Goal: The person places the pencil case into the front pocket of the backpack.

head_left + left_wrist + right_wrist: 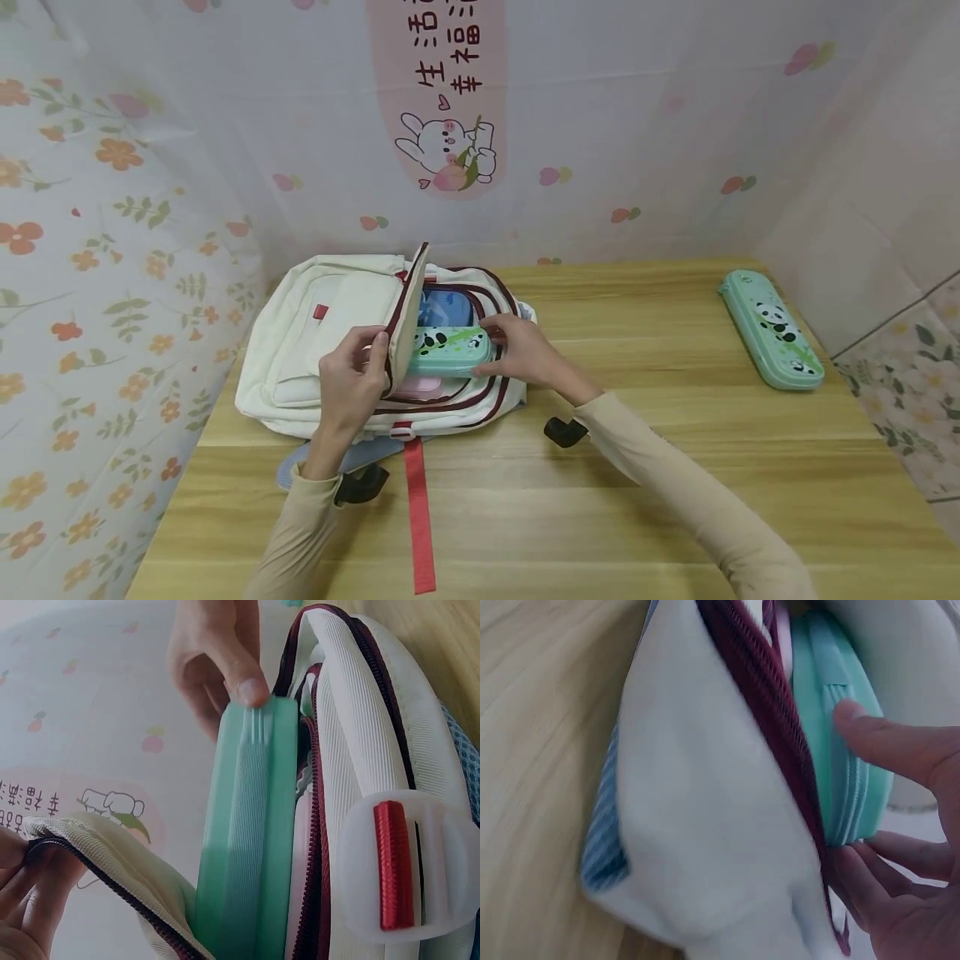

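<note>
Right hand holds a green case, left hand (lower corner) a zippered flap.

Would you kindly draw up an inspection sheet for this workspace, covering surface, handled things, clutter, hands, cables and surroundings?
Surface: wood-grain table.
Handled things: cream backpack lying on it, flap raised; green panda pencil case partly inside the unzipped opening, between a blue item and a pink one.
Clutter: second panda case apart, toward the head view's right; red strap trailing from the backpack.
Hands: left hand holds the flap's edge; right hand grips the pencil case's end.
Cables: nothing seen.
Surroundings: patterned sheets behind and at both sides.
</note>
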{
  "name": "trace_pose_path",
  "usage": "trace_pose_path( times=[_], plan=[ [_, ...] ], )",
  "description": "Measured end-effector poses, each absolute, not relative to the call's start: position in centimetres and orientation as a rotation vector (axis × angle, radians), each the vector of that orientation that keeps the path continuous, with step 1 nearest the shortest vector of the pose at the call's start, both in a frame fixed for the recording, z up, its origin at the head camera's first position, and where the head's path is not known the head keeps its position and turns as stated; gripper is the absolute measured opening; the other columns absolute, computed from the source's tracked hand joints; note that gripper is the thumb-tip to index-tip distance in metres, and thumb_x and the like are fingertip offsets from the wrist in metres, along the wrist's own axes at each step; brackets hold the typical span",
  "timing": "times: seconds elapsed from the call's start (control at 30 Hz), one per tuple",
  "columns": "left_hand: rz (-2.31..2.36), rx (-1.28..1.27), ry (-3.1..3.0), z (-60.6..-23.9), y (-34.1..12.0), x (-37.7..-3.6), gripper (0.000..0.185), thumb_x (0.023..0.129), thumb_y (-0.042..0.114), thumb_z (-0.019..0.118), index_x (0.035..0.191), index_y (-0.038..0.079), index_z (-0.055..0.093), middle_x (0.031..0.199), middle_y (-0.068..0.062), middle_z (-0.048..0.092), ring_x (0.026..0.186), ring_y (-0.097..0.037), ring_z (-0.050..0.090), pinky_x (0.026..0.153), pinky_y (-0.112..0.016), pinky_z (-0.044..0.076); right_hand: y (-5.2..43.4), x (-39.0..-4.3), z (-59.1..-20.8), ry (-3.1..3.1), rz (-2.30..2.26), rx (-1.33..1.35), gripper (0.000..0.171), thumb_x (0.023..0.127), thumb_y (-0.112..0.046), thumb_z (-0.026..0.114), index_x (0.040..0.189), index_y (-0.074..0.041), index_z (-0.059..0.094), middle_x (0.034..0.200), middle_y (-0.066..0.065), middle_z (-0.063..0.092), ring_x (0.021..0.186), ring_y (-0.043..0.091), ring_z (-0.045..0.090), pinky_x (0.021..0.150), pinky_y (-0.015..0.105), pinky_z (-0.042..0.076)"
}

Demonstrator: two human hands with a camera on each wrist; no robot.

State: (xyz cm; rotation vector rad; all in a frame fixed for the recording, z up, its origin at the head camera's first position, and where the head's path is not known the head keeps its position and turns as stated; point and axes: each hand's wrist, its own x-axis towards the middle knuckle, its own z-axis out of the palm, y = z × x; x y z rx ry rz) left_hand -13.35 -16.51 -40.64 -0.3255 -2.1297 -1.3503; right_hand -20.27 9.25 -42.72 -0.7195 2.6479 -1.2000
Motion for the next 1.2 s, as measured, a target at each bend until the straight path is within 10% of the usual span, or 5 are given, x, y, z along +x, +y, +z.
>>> trace_pose_path(
  times=[0.63, 1.2],
  plan=[
    [-1.445, -0.310, -2.165, -40.6, -15.8, -13.3, 0.014, 0.099, 0.004, 0.061, 0.104, -0.006, 0.070, 0.094, -0.023, 0.076, 0.070, 0.008, 0.066, 0.050, -0.012, 0.048, 6.9, -20.7, -42.5, 2.608, -1.141, -0.760, 0.068, 0.080, -0.022, 0.088, 0.137, 0.002, 0.058, 0.135, 0.017, 0.064, 0.116, 0.027, 0.068, 0.098, 0.034, 0.055],
    [-1.520, -0.231, -2.164, -40.7, -16.5, -12.8, 0.014, 0.098, 0.001, 0.062, 0.104, -0.009, 0.069, 0.095, -0.029, 0.074, 0.079, 0.011, 0.067, 0.063, -0.009, 0.053, 15.7, -20.2, -39.4, 2.621, -1.260, -0.648, 0.068, 0.090, -0.027, 0.078, 0.146, -0.001, 0.049, 0.148, 0.022, 0.050, 0.131, 0.042, 0.055, 0.105, 0.054, 0.049]
  ],
)
